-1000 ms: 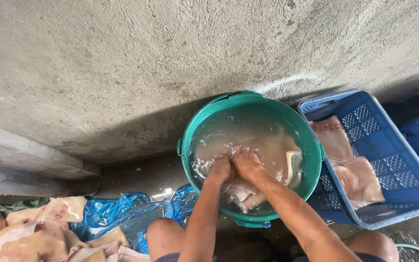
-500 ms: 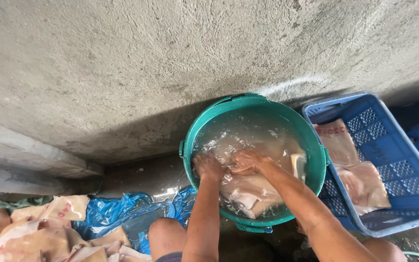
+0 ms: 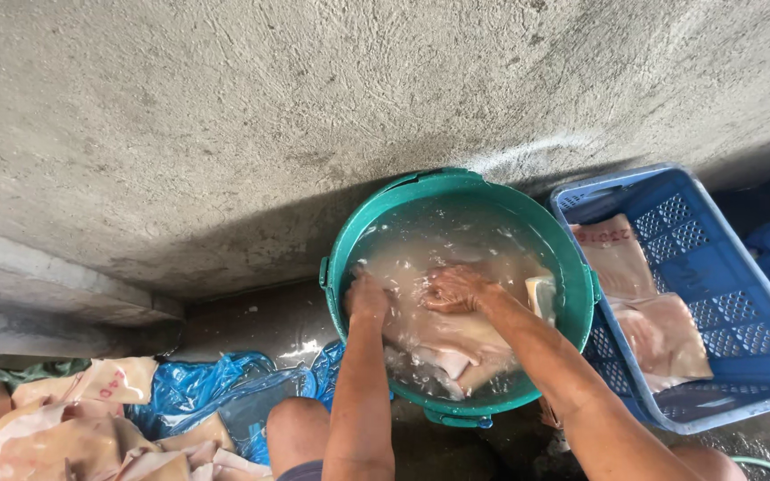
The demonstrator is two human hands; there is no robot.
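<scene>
A pale slab of meat (image 3: 443, 334) is pressed under cloudy water in the green tub (image 3: 340, 258), beneath both hands. The left hand (image 3: 367, 297) is closed on its edge; the right hand (image 3: 456, 289) is spread flat, fingers (image 3: 434, 298) wide. More slabs (image 3: 661, 330) are seen in the blue crate (image 3: 759, 338), right of the fingers.

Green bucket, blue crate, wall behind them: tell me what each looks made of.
Green bucket: seemingly moulded plastic, smooth and glossy, with a rolled rim.
Blue crate: likely rigid plastic, with a moulded lattice of holes in its walls.
Wall: looks like bare concrete or cement render, grey, rough and matte.
</scene>
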